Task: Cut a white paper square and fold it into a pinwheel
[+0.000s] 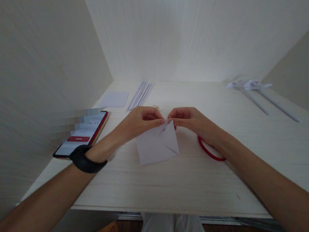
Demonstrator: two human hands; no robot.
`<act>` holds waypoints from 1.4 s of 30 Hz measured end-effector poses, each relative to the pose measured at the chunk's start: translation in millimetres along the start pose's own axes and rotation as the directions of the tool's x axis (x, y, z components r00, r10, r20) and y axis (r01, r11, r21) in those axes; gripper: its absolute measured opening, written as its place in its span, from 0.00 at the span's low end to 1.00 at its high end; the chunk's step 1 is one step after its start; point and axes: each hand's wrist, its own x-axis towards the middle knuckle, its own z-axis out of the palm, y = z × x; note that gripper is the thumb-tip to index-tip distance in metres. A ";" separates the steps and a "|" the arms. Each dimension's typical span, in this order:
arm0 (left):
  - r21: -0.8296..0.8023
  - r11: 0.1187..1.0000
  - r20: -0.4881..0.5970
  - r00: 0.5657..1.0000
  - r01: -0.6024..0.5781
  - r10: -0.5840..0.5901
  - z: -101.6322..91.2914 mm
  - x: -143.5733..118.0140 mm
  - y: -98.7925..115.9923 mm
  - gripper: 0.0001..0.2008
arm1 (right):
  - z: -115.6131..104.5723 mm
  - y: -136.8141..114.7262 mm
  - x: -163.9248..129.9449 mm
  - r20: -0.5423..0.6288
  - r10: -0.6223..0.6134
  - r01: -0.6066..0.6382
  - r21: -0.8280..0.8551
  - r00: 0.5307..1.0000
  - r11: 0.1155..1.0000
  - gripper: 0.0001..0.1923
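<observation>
A white square of folded paper (157,146) with diagonal creases lies on the pale wooden desk (178,180) in front of me. My left hand (140,122) pinches its upper edge from the left. My right hand (192,122) pinches the same upper edge from the right, fingertips almost meeting the left ones. A black band (85,159) sits on my left wrist. A red loop (210,150) lies on the desk partly under my right wrist.
A phone (85,134) with a lit screen lies at the left. A small paper square (115,98) and several paper strips (141,94) lie at the back. Finished paper pieces on long rolled stems (254,91) rest at the right. Walls enclose the desk on three sides.
</observation>
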 end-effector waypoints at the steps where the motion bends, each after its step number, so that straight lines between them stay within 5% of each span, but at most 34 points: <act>1: -0.002 1.000 0.001 1.000 -0.003 0.003 0.0 0.1 -0.3 0.07 | 0.1 -0.3 0.1 -0.006 -0.006 0.006 -0.002 1.000 1.000 0.03; 42: 0.007 0.999 -0.006 0.999 -0.048 0.048 4.2 -0.1 1.6 0.06 | 4.0 -2.5 1.6 -0.053 0.042 -0.042 0.011 0.998 0.999 0.03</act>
